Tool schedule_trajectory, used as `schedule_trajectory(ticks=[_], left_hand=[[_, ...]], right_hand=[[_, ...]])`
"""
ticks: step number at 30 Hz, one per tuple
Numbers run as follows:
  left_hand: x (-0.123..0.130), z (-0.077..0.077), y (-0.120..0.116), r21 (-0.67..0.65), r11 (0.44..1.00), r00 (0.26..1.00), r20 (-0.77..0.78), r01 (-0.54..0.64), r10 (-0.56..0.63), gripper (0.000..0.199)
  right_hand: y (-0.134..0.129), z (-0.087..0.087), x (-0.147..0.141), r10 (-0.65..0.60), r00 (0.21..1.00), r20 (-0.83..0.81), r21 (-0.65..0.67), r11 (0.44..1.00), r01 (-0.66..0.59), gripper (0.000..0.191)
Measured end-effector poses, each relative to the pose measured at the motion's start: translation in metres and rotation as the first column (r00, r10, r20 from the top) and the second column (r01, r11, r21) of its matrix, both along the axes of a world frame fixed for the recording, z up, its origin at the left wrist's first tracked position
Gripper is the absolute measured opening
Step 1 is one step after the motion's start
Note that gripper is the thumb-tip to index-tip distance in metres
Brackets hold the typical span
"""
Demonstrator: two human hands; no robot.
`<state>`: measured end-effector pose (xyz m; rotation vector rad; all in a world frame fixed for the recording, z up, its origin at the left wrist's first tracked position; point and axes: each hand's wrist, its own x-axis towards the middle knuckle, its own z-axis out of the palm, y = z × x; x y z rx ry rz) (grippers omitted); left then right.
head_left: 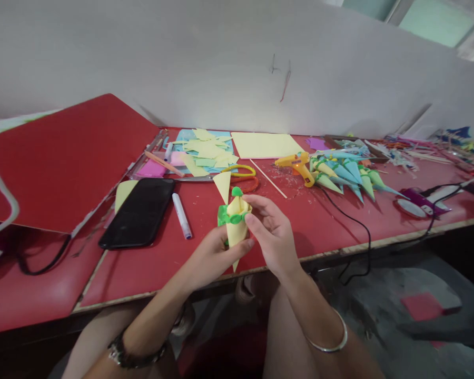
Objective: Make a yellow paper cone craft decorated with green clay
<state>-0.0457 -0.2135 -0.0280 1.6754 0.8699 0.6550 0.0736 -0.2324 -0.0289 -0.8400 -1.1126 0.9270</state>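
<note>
My left hand (215, 255) is wrapped round a pale yellow paper cone (237, 234) that points downward above the front edge of the table. Green scalloped trim runs round the cone's upper part, and a green rounded piece (237, 192) sits at its top. My right hand (272, 231) has its fingers bent, with thumb and index finger at the right side of the cone's rim. Just behind the cone lie a yellow paper triangle (223, 186) and scissors with yellow and red handles (240, 171).
A yellow glue gun (298, 166) lies beside a pile of blue and yellow paper cones (349, 173); its black cord (363, 226) hangs over the table edge. To the left are a black phone (138, 213), a marker (181, 216) and paper scraps (207, 147). A thin stick (268, 179) lies behind.
</note>
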Motion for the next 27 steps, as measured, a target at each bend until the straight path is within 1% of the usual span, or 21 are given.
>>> schedule_trajectory(ticks=[3,8,11,17,23,27], left_hand=[[-0.0004,0.0,0.0,0.01,1.0,1.0,-0.004,-0.002,0.002,0.022],[-0.0005,0.001,-0.0005,0.011,1.0,1.0,-0.018,-0.012,0.012,0.024],[-0.0004,0.0024,-0.001,0.016,1.0,1.0,-0.007,-0.014,0.014,0.025],[-0.0006,0.0038,-0.0017,0.028,0.996,0.996,-0.012,-0.083,0.083,0.031],[-0.0006,0.0011,-0.0005,0.039,0.999,0.999,-0.017,-0.033,0.033,0.029],[-0.0003,-0.0005,0.0009,0.06,0.998,1.0,-0.009,-0.012,0.013,0.027]], right_hand=[[-0.0001,0.0,-0.0002,-0.006,1.0,0.004,0.001,1.0,0.006,0.021],[0.0001,-0.0008,0.0002,0.04,0.999,-0.005,0.033,0.999,-0.039,0.022],[-0.0007,0.0,-0.0001,0.024,1.0,0.017,0.031,0.999,-0.025,0.023],[-0.0022,0.0021,-0.0022,-0.001,1.0,-0.004,0.037,0.999,0.001,0.024],[-0.0034,0.0026,-0.0063,-0.058,0.998,-0.002,0.038,0.998,0.058,0.022],[-0.0035,0.002,-0.0079,-0.046,0.998,-0.04,0.043,0.998,0.048,0.022]])
